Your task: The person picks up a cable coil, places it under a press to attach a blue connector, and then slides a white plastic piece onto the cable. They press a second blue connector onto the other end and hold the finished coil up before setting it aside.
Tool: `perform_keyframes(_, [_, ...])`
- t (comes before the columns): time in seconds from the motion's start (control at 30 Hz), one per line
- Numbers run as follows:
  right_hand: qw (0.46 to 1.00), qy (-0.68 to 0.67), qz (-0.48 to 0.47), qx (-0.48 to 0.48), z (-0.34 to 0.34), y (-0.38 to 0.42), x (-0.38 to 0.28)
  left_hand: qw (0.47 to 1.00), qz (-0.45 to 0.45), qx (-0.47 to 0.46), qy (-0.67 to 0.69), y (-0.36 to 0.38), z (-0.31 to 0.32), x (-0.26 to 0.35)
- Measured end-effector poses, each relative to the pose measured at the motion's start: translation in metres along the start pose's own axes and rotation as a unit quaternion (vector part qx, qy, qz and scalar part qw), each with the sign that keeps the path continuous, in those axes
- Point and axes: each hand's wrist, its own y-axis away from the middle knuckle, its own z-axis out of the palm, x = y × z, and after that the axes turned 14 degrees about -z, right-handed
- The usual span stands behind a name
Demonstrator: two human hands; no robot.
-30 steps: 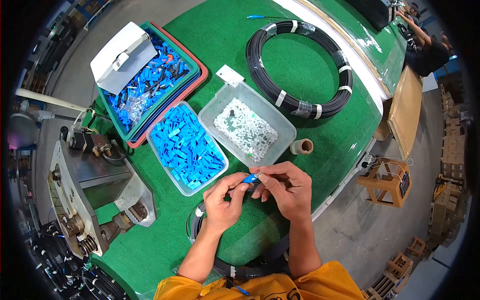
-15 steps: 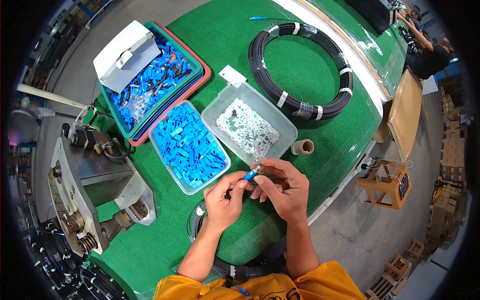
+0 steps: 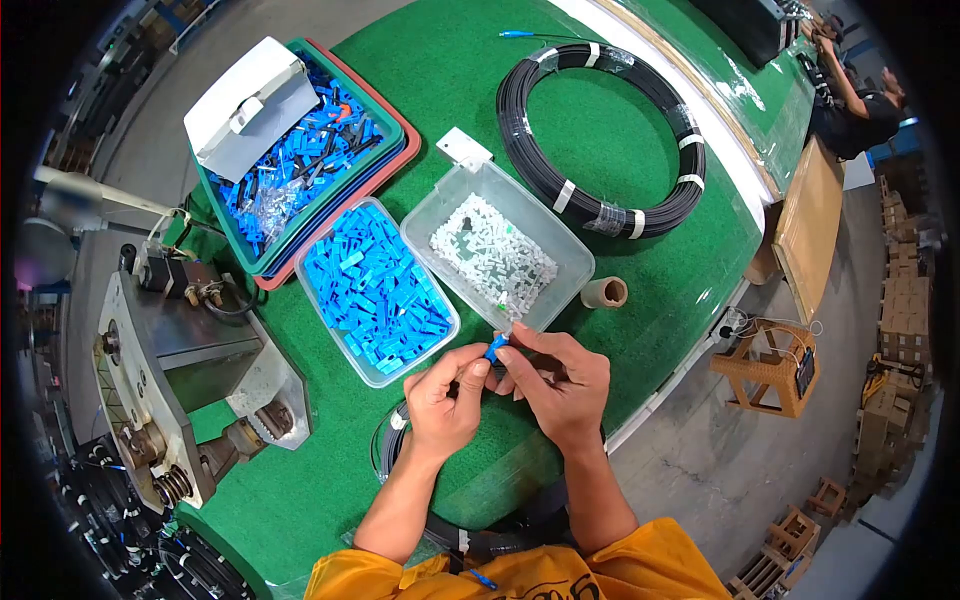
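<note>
Thumb and fingertips of the left hand [image 3: 442,408] and right hand [image 3: 567,392] pinch a small blue connector [image 3: 496,346] (probably light, stiff and slick, so best gripped by its sides), near the clear tub [image 3: 570,262] of white pieces [image 3: 500,252] on the green tabletop [image 3: 670,300].

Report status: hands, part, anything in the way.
Left hand and right hand pinching blue plug. Plug held up, near clear tub of white bits. Nothing visibly blocking either hand.
</note>
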Motion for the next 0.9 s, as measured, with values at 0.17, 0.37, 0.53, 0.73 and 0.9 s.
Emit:
perform_keyframes(0.17, [1.000,0.015,-0.002,-0.012,-0.001,-0.001,-0.002,1.000,0.010,0.008,-0.005,0.000,0.001,-0.001])
perform_keyframes(0.37, [0.999,0.026,-0.026,-0.023,-0.002,-0.001,0.000,1.000,0.021,0.010,-0.009,0.000,0.002,-0.001])
perform_keyframes(0.53, [1.000,-0.016,-0.002,-0.010,0.000,0.004,-0.001,1.000,0.011,0.001,-0.004,-0.001,-0.002,0.002])
perform_keyframes(0.73, [0.995,0.028,-0.028,-0.086,-0.021,0.002,-0.009,0.989,0.124,-0.035,-0.075,-0.003,-0.013,0.024])
perform_keyframes(0.9, [0.970,0.175,-0.062,-0.155,-0.044,0.018,-0.019,0.994,0.074,-0.009,-0.075,0.039,-0.050,0.031])
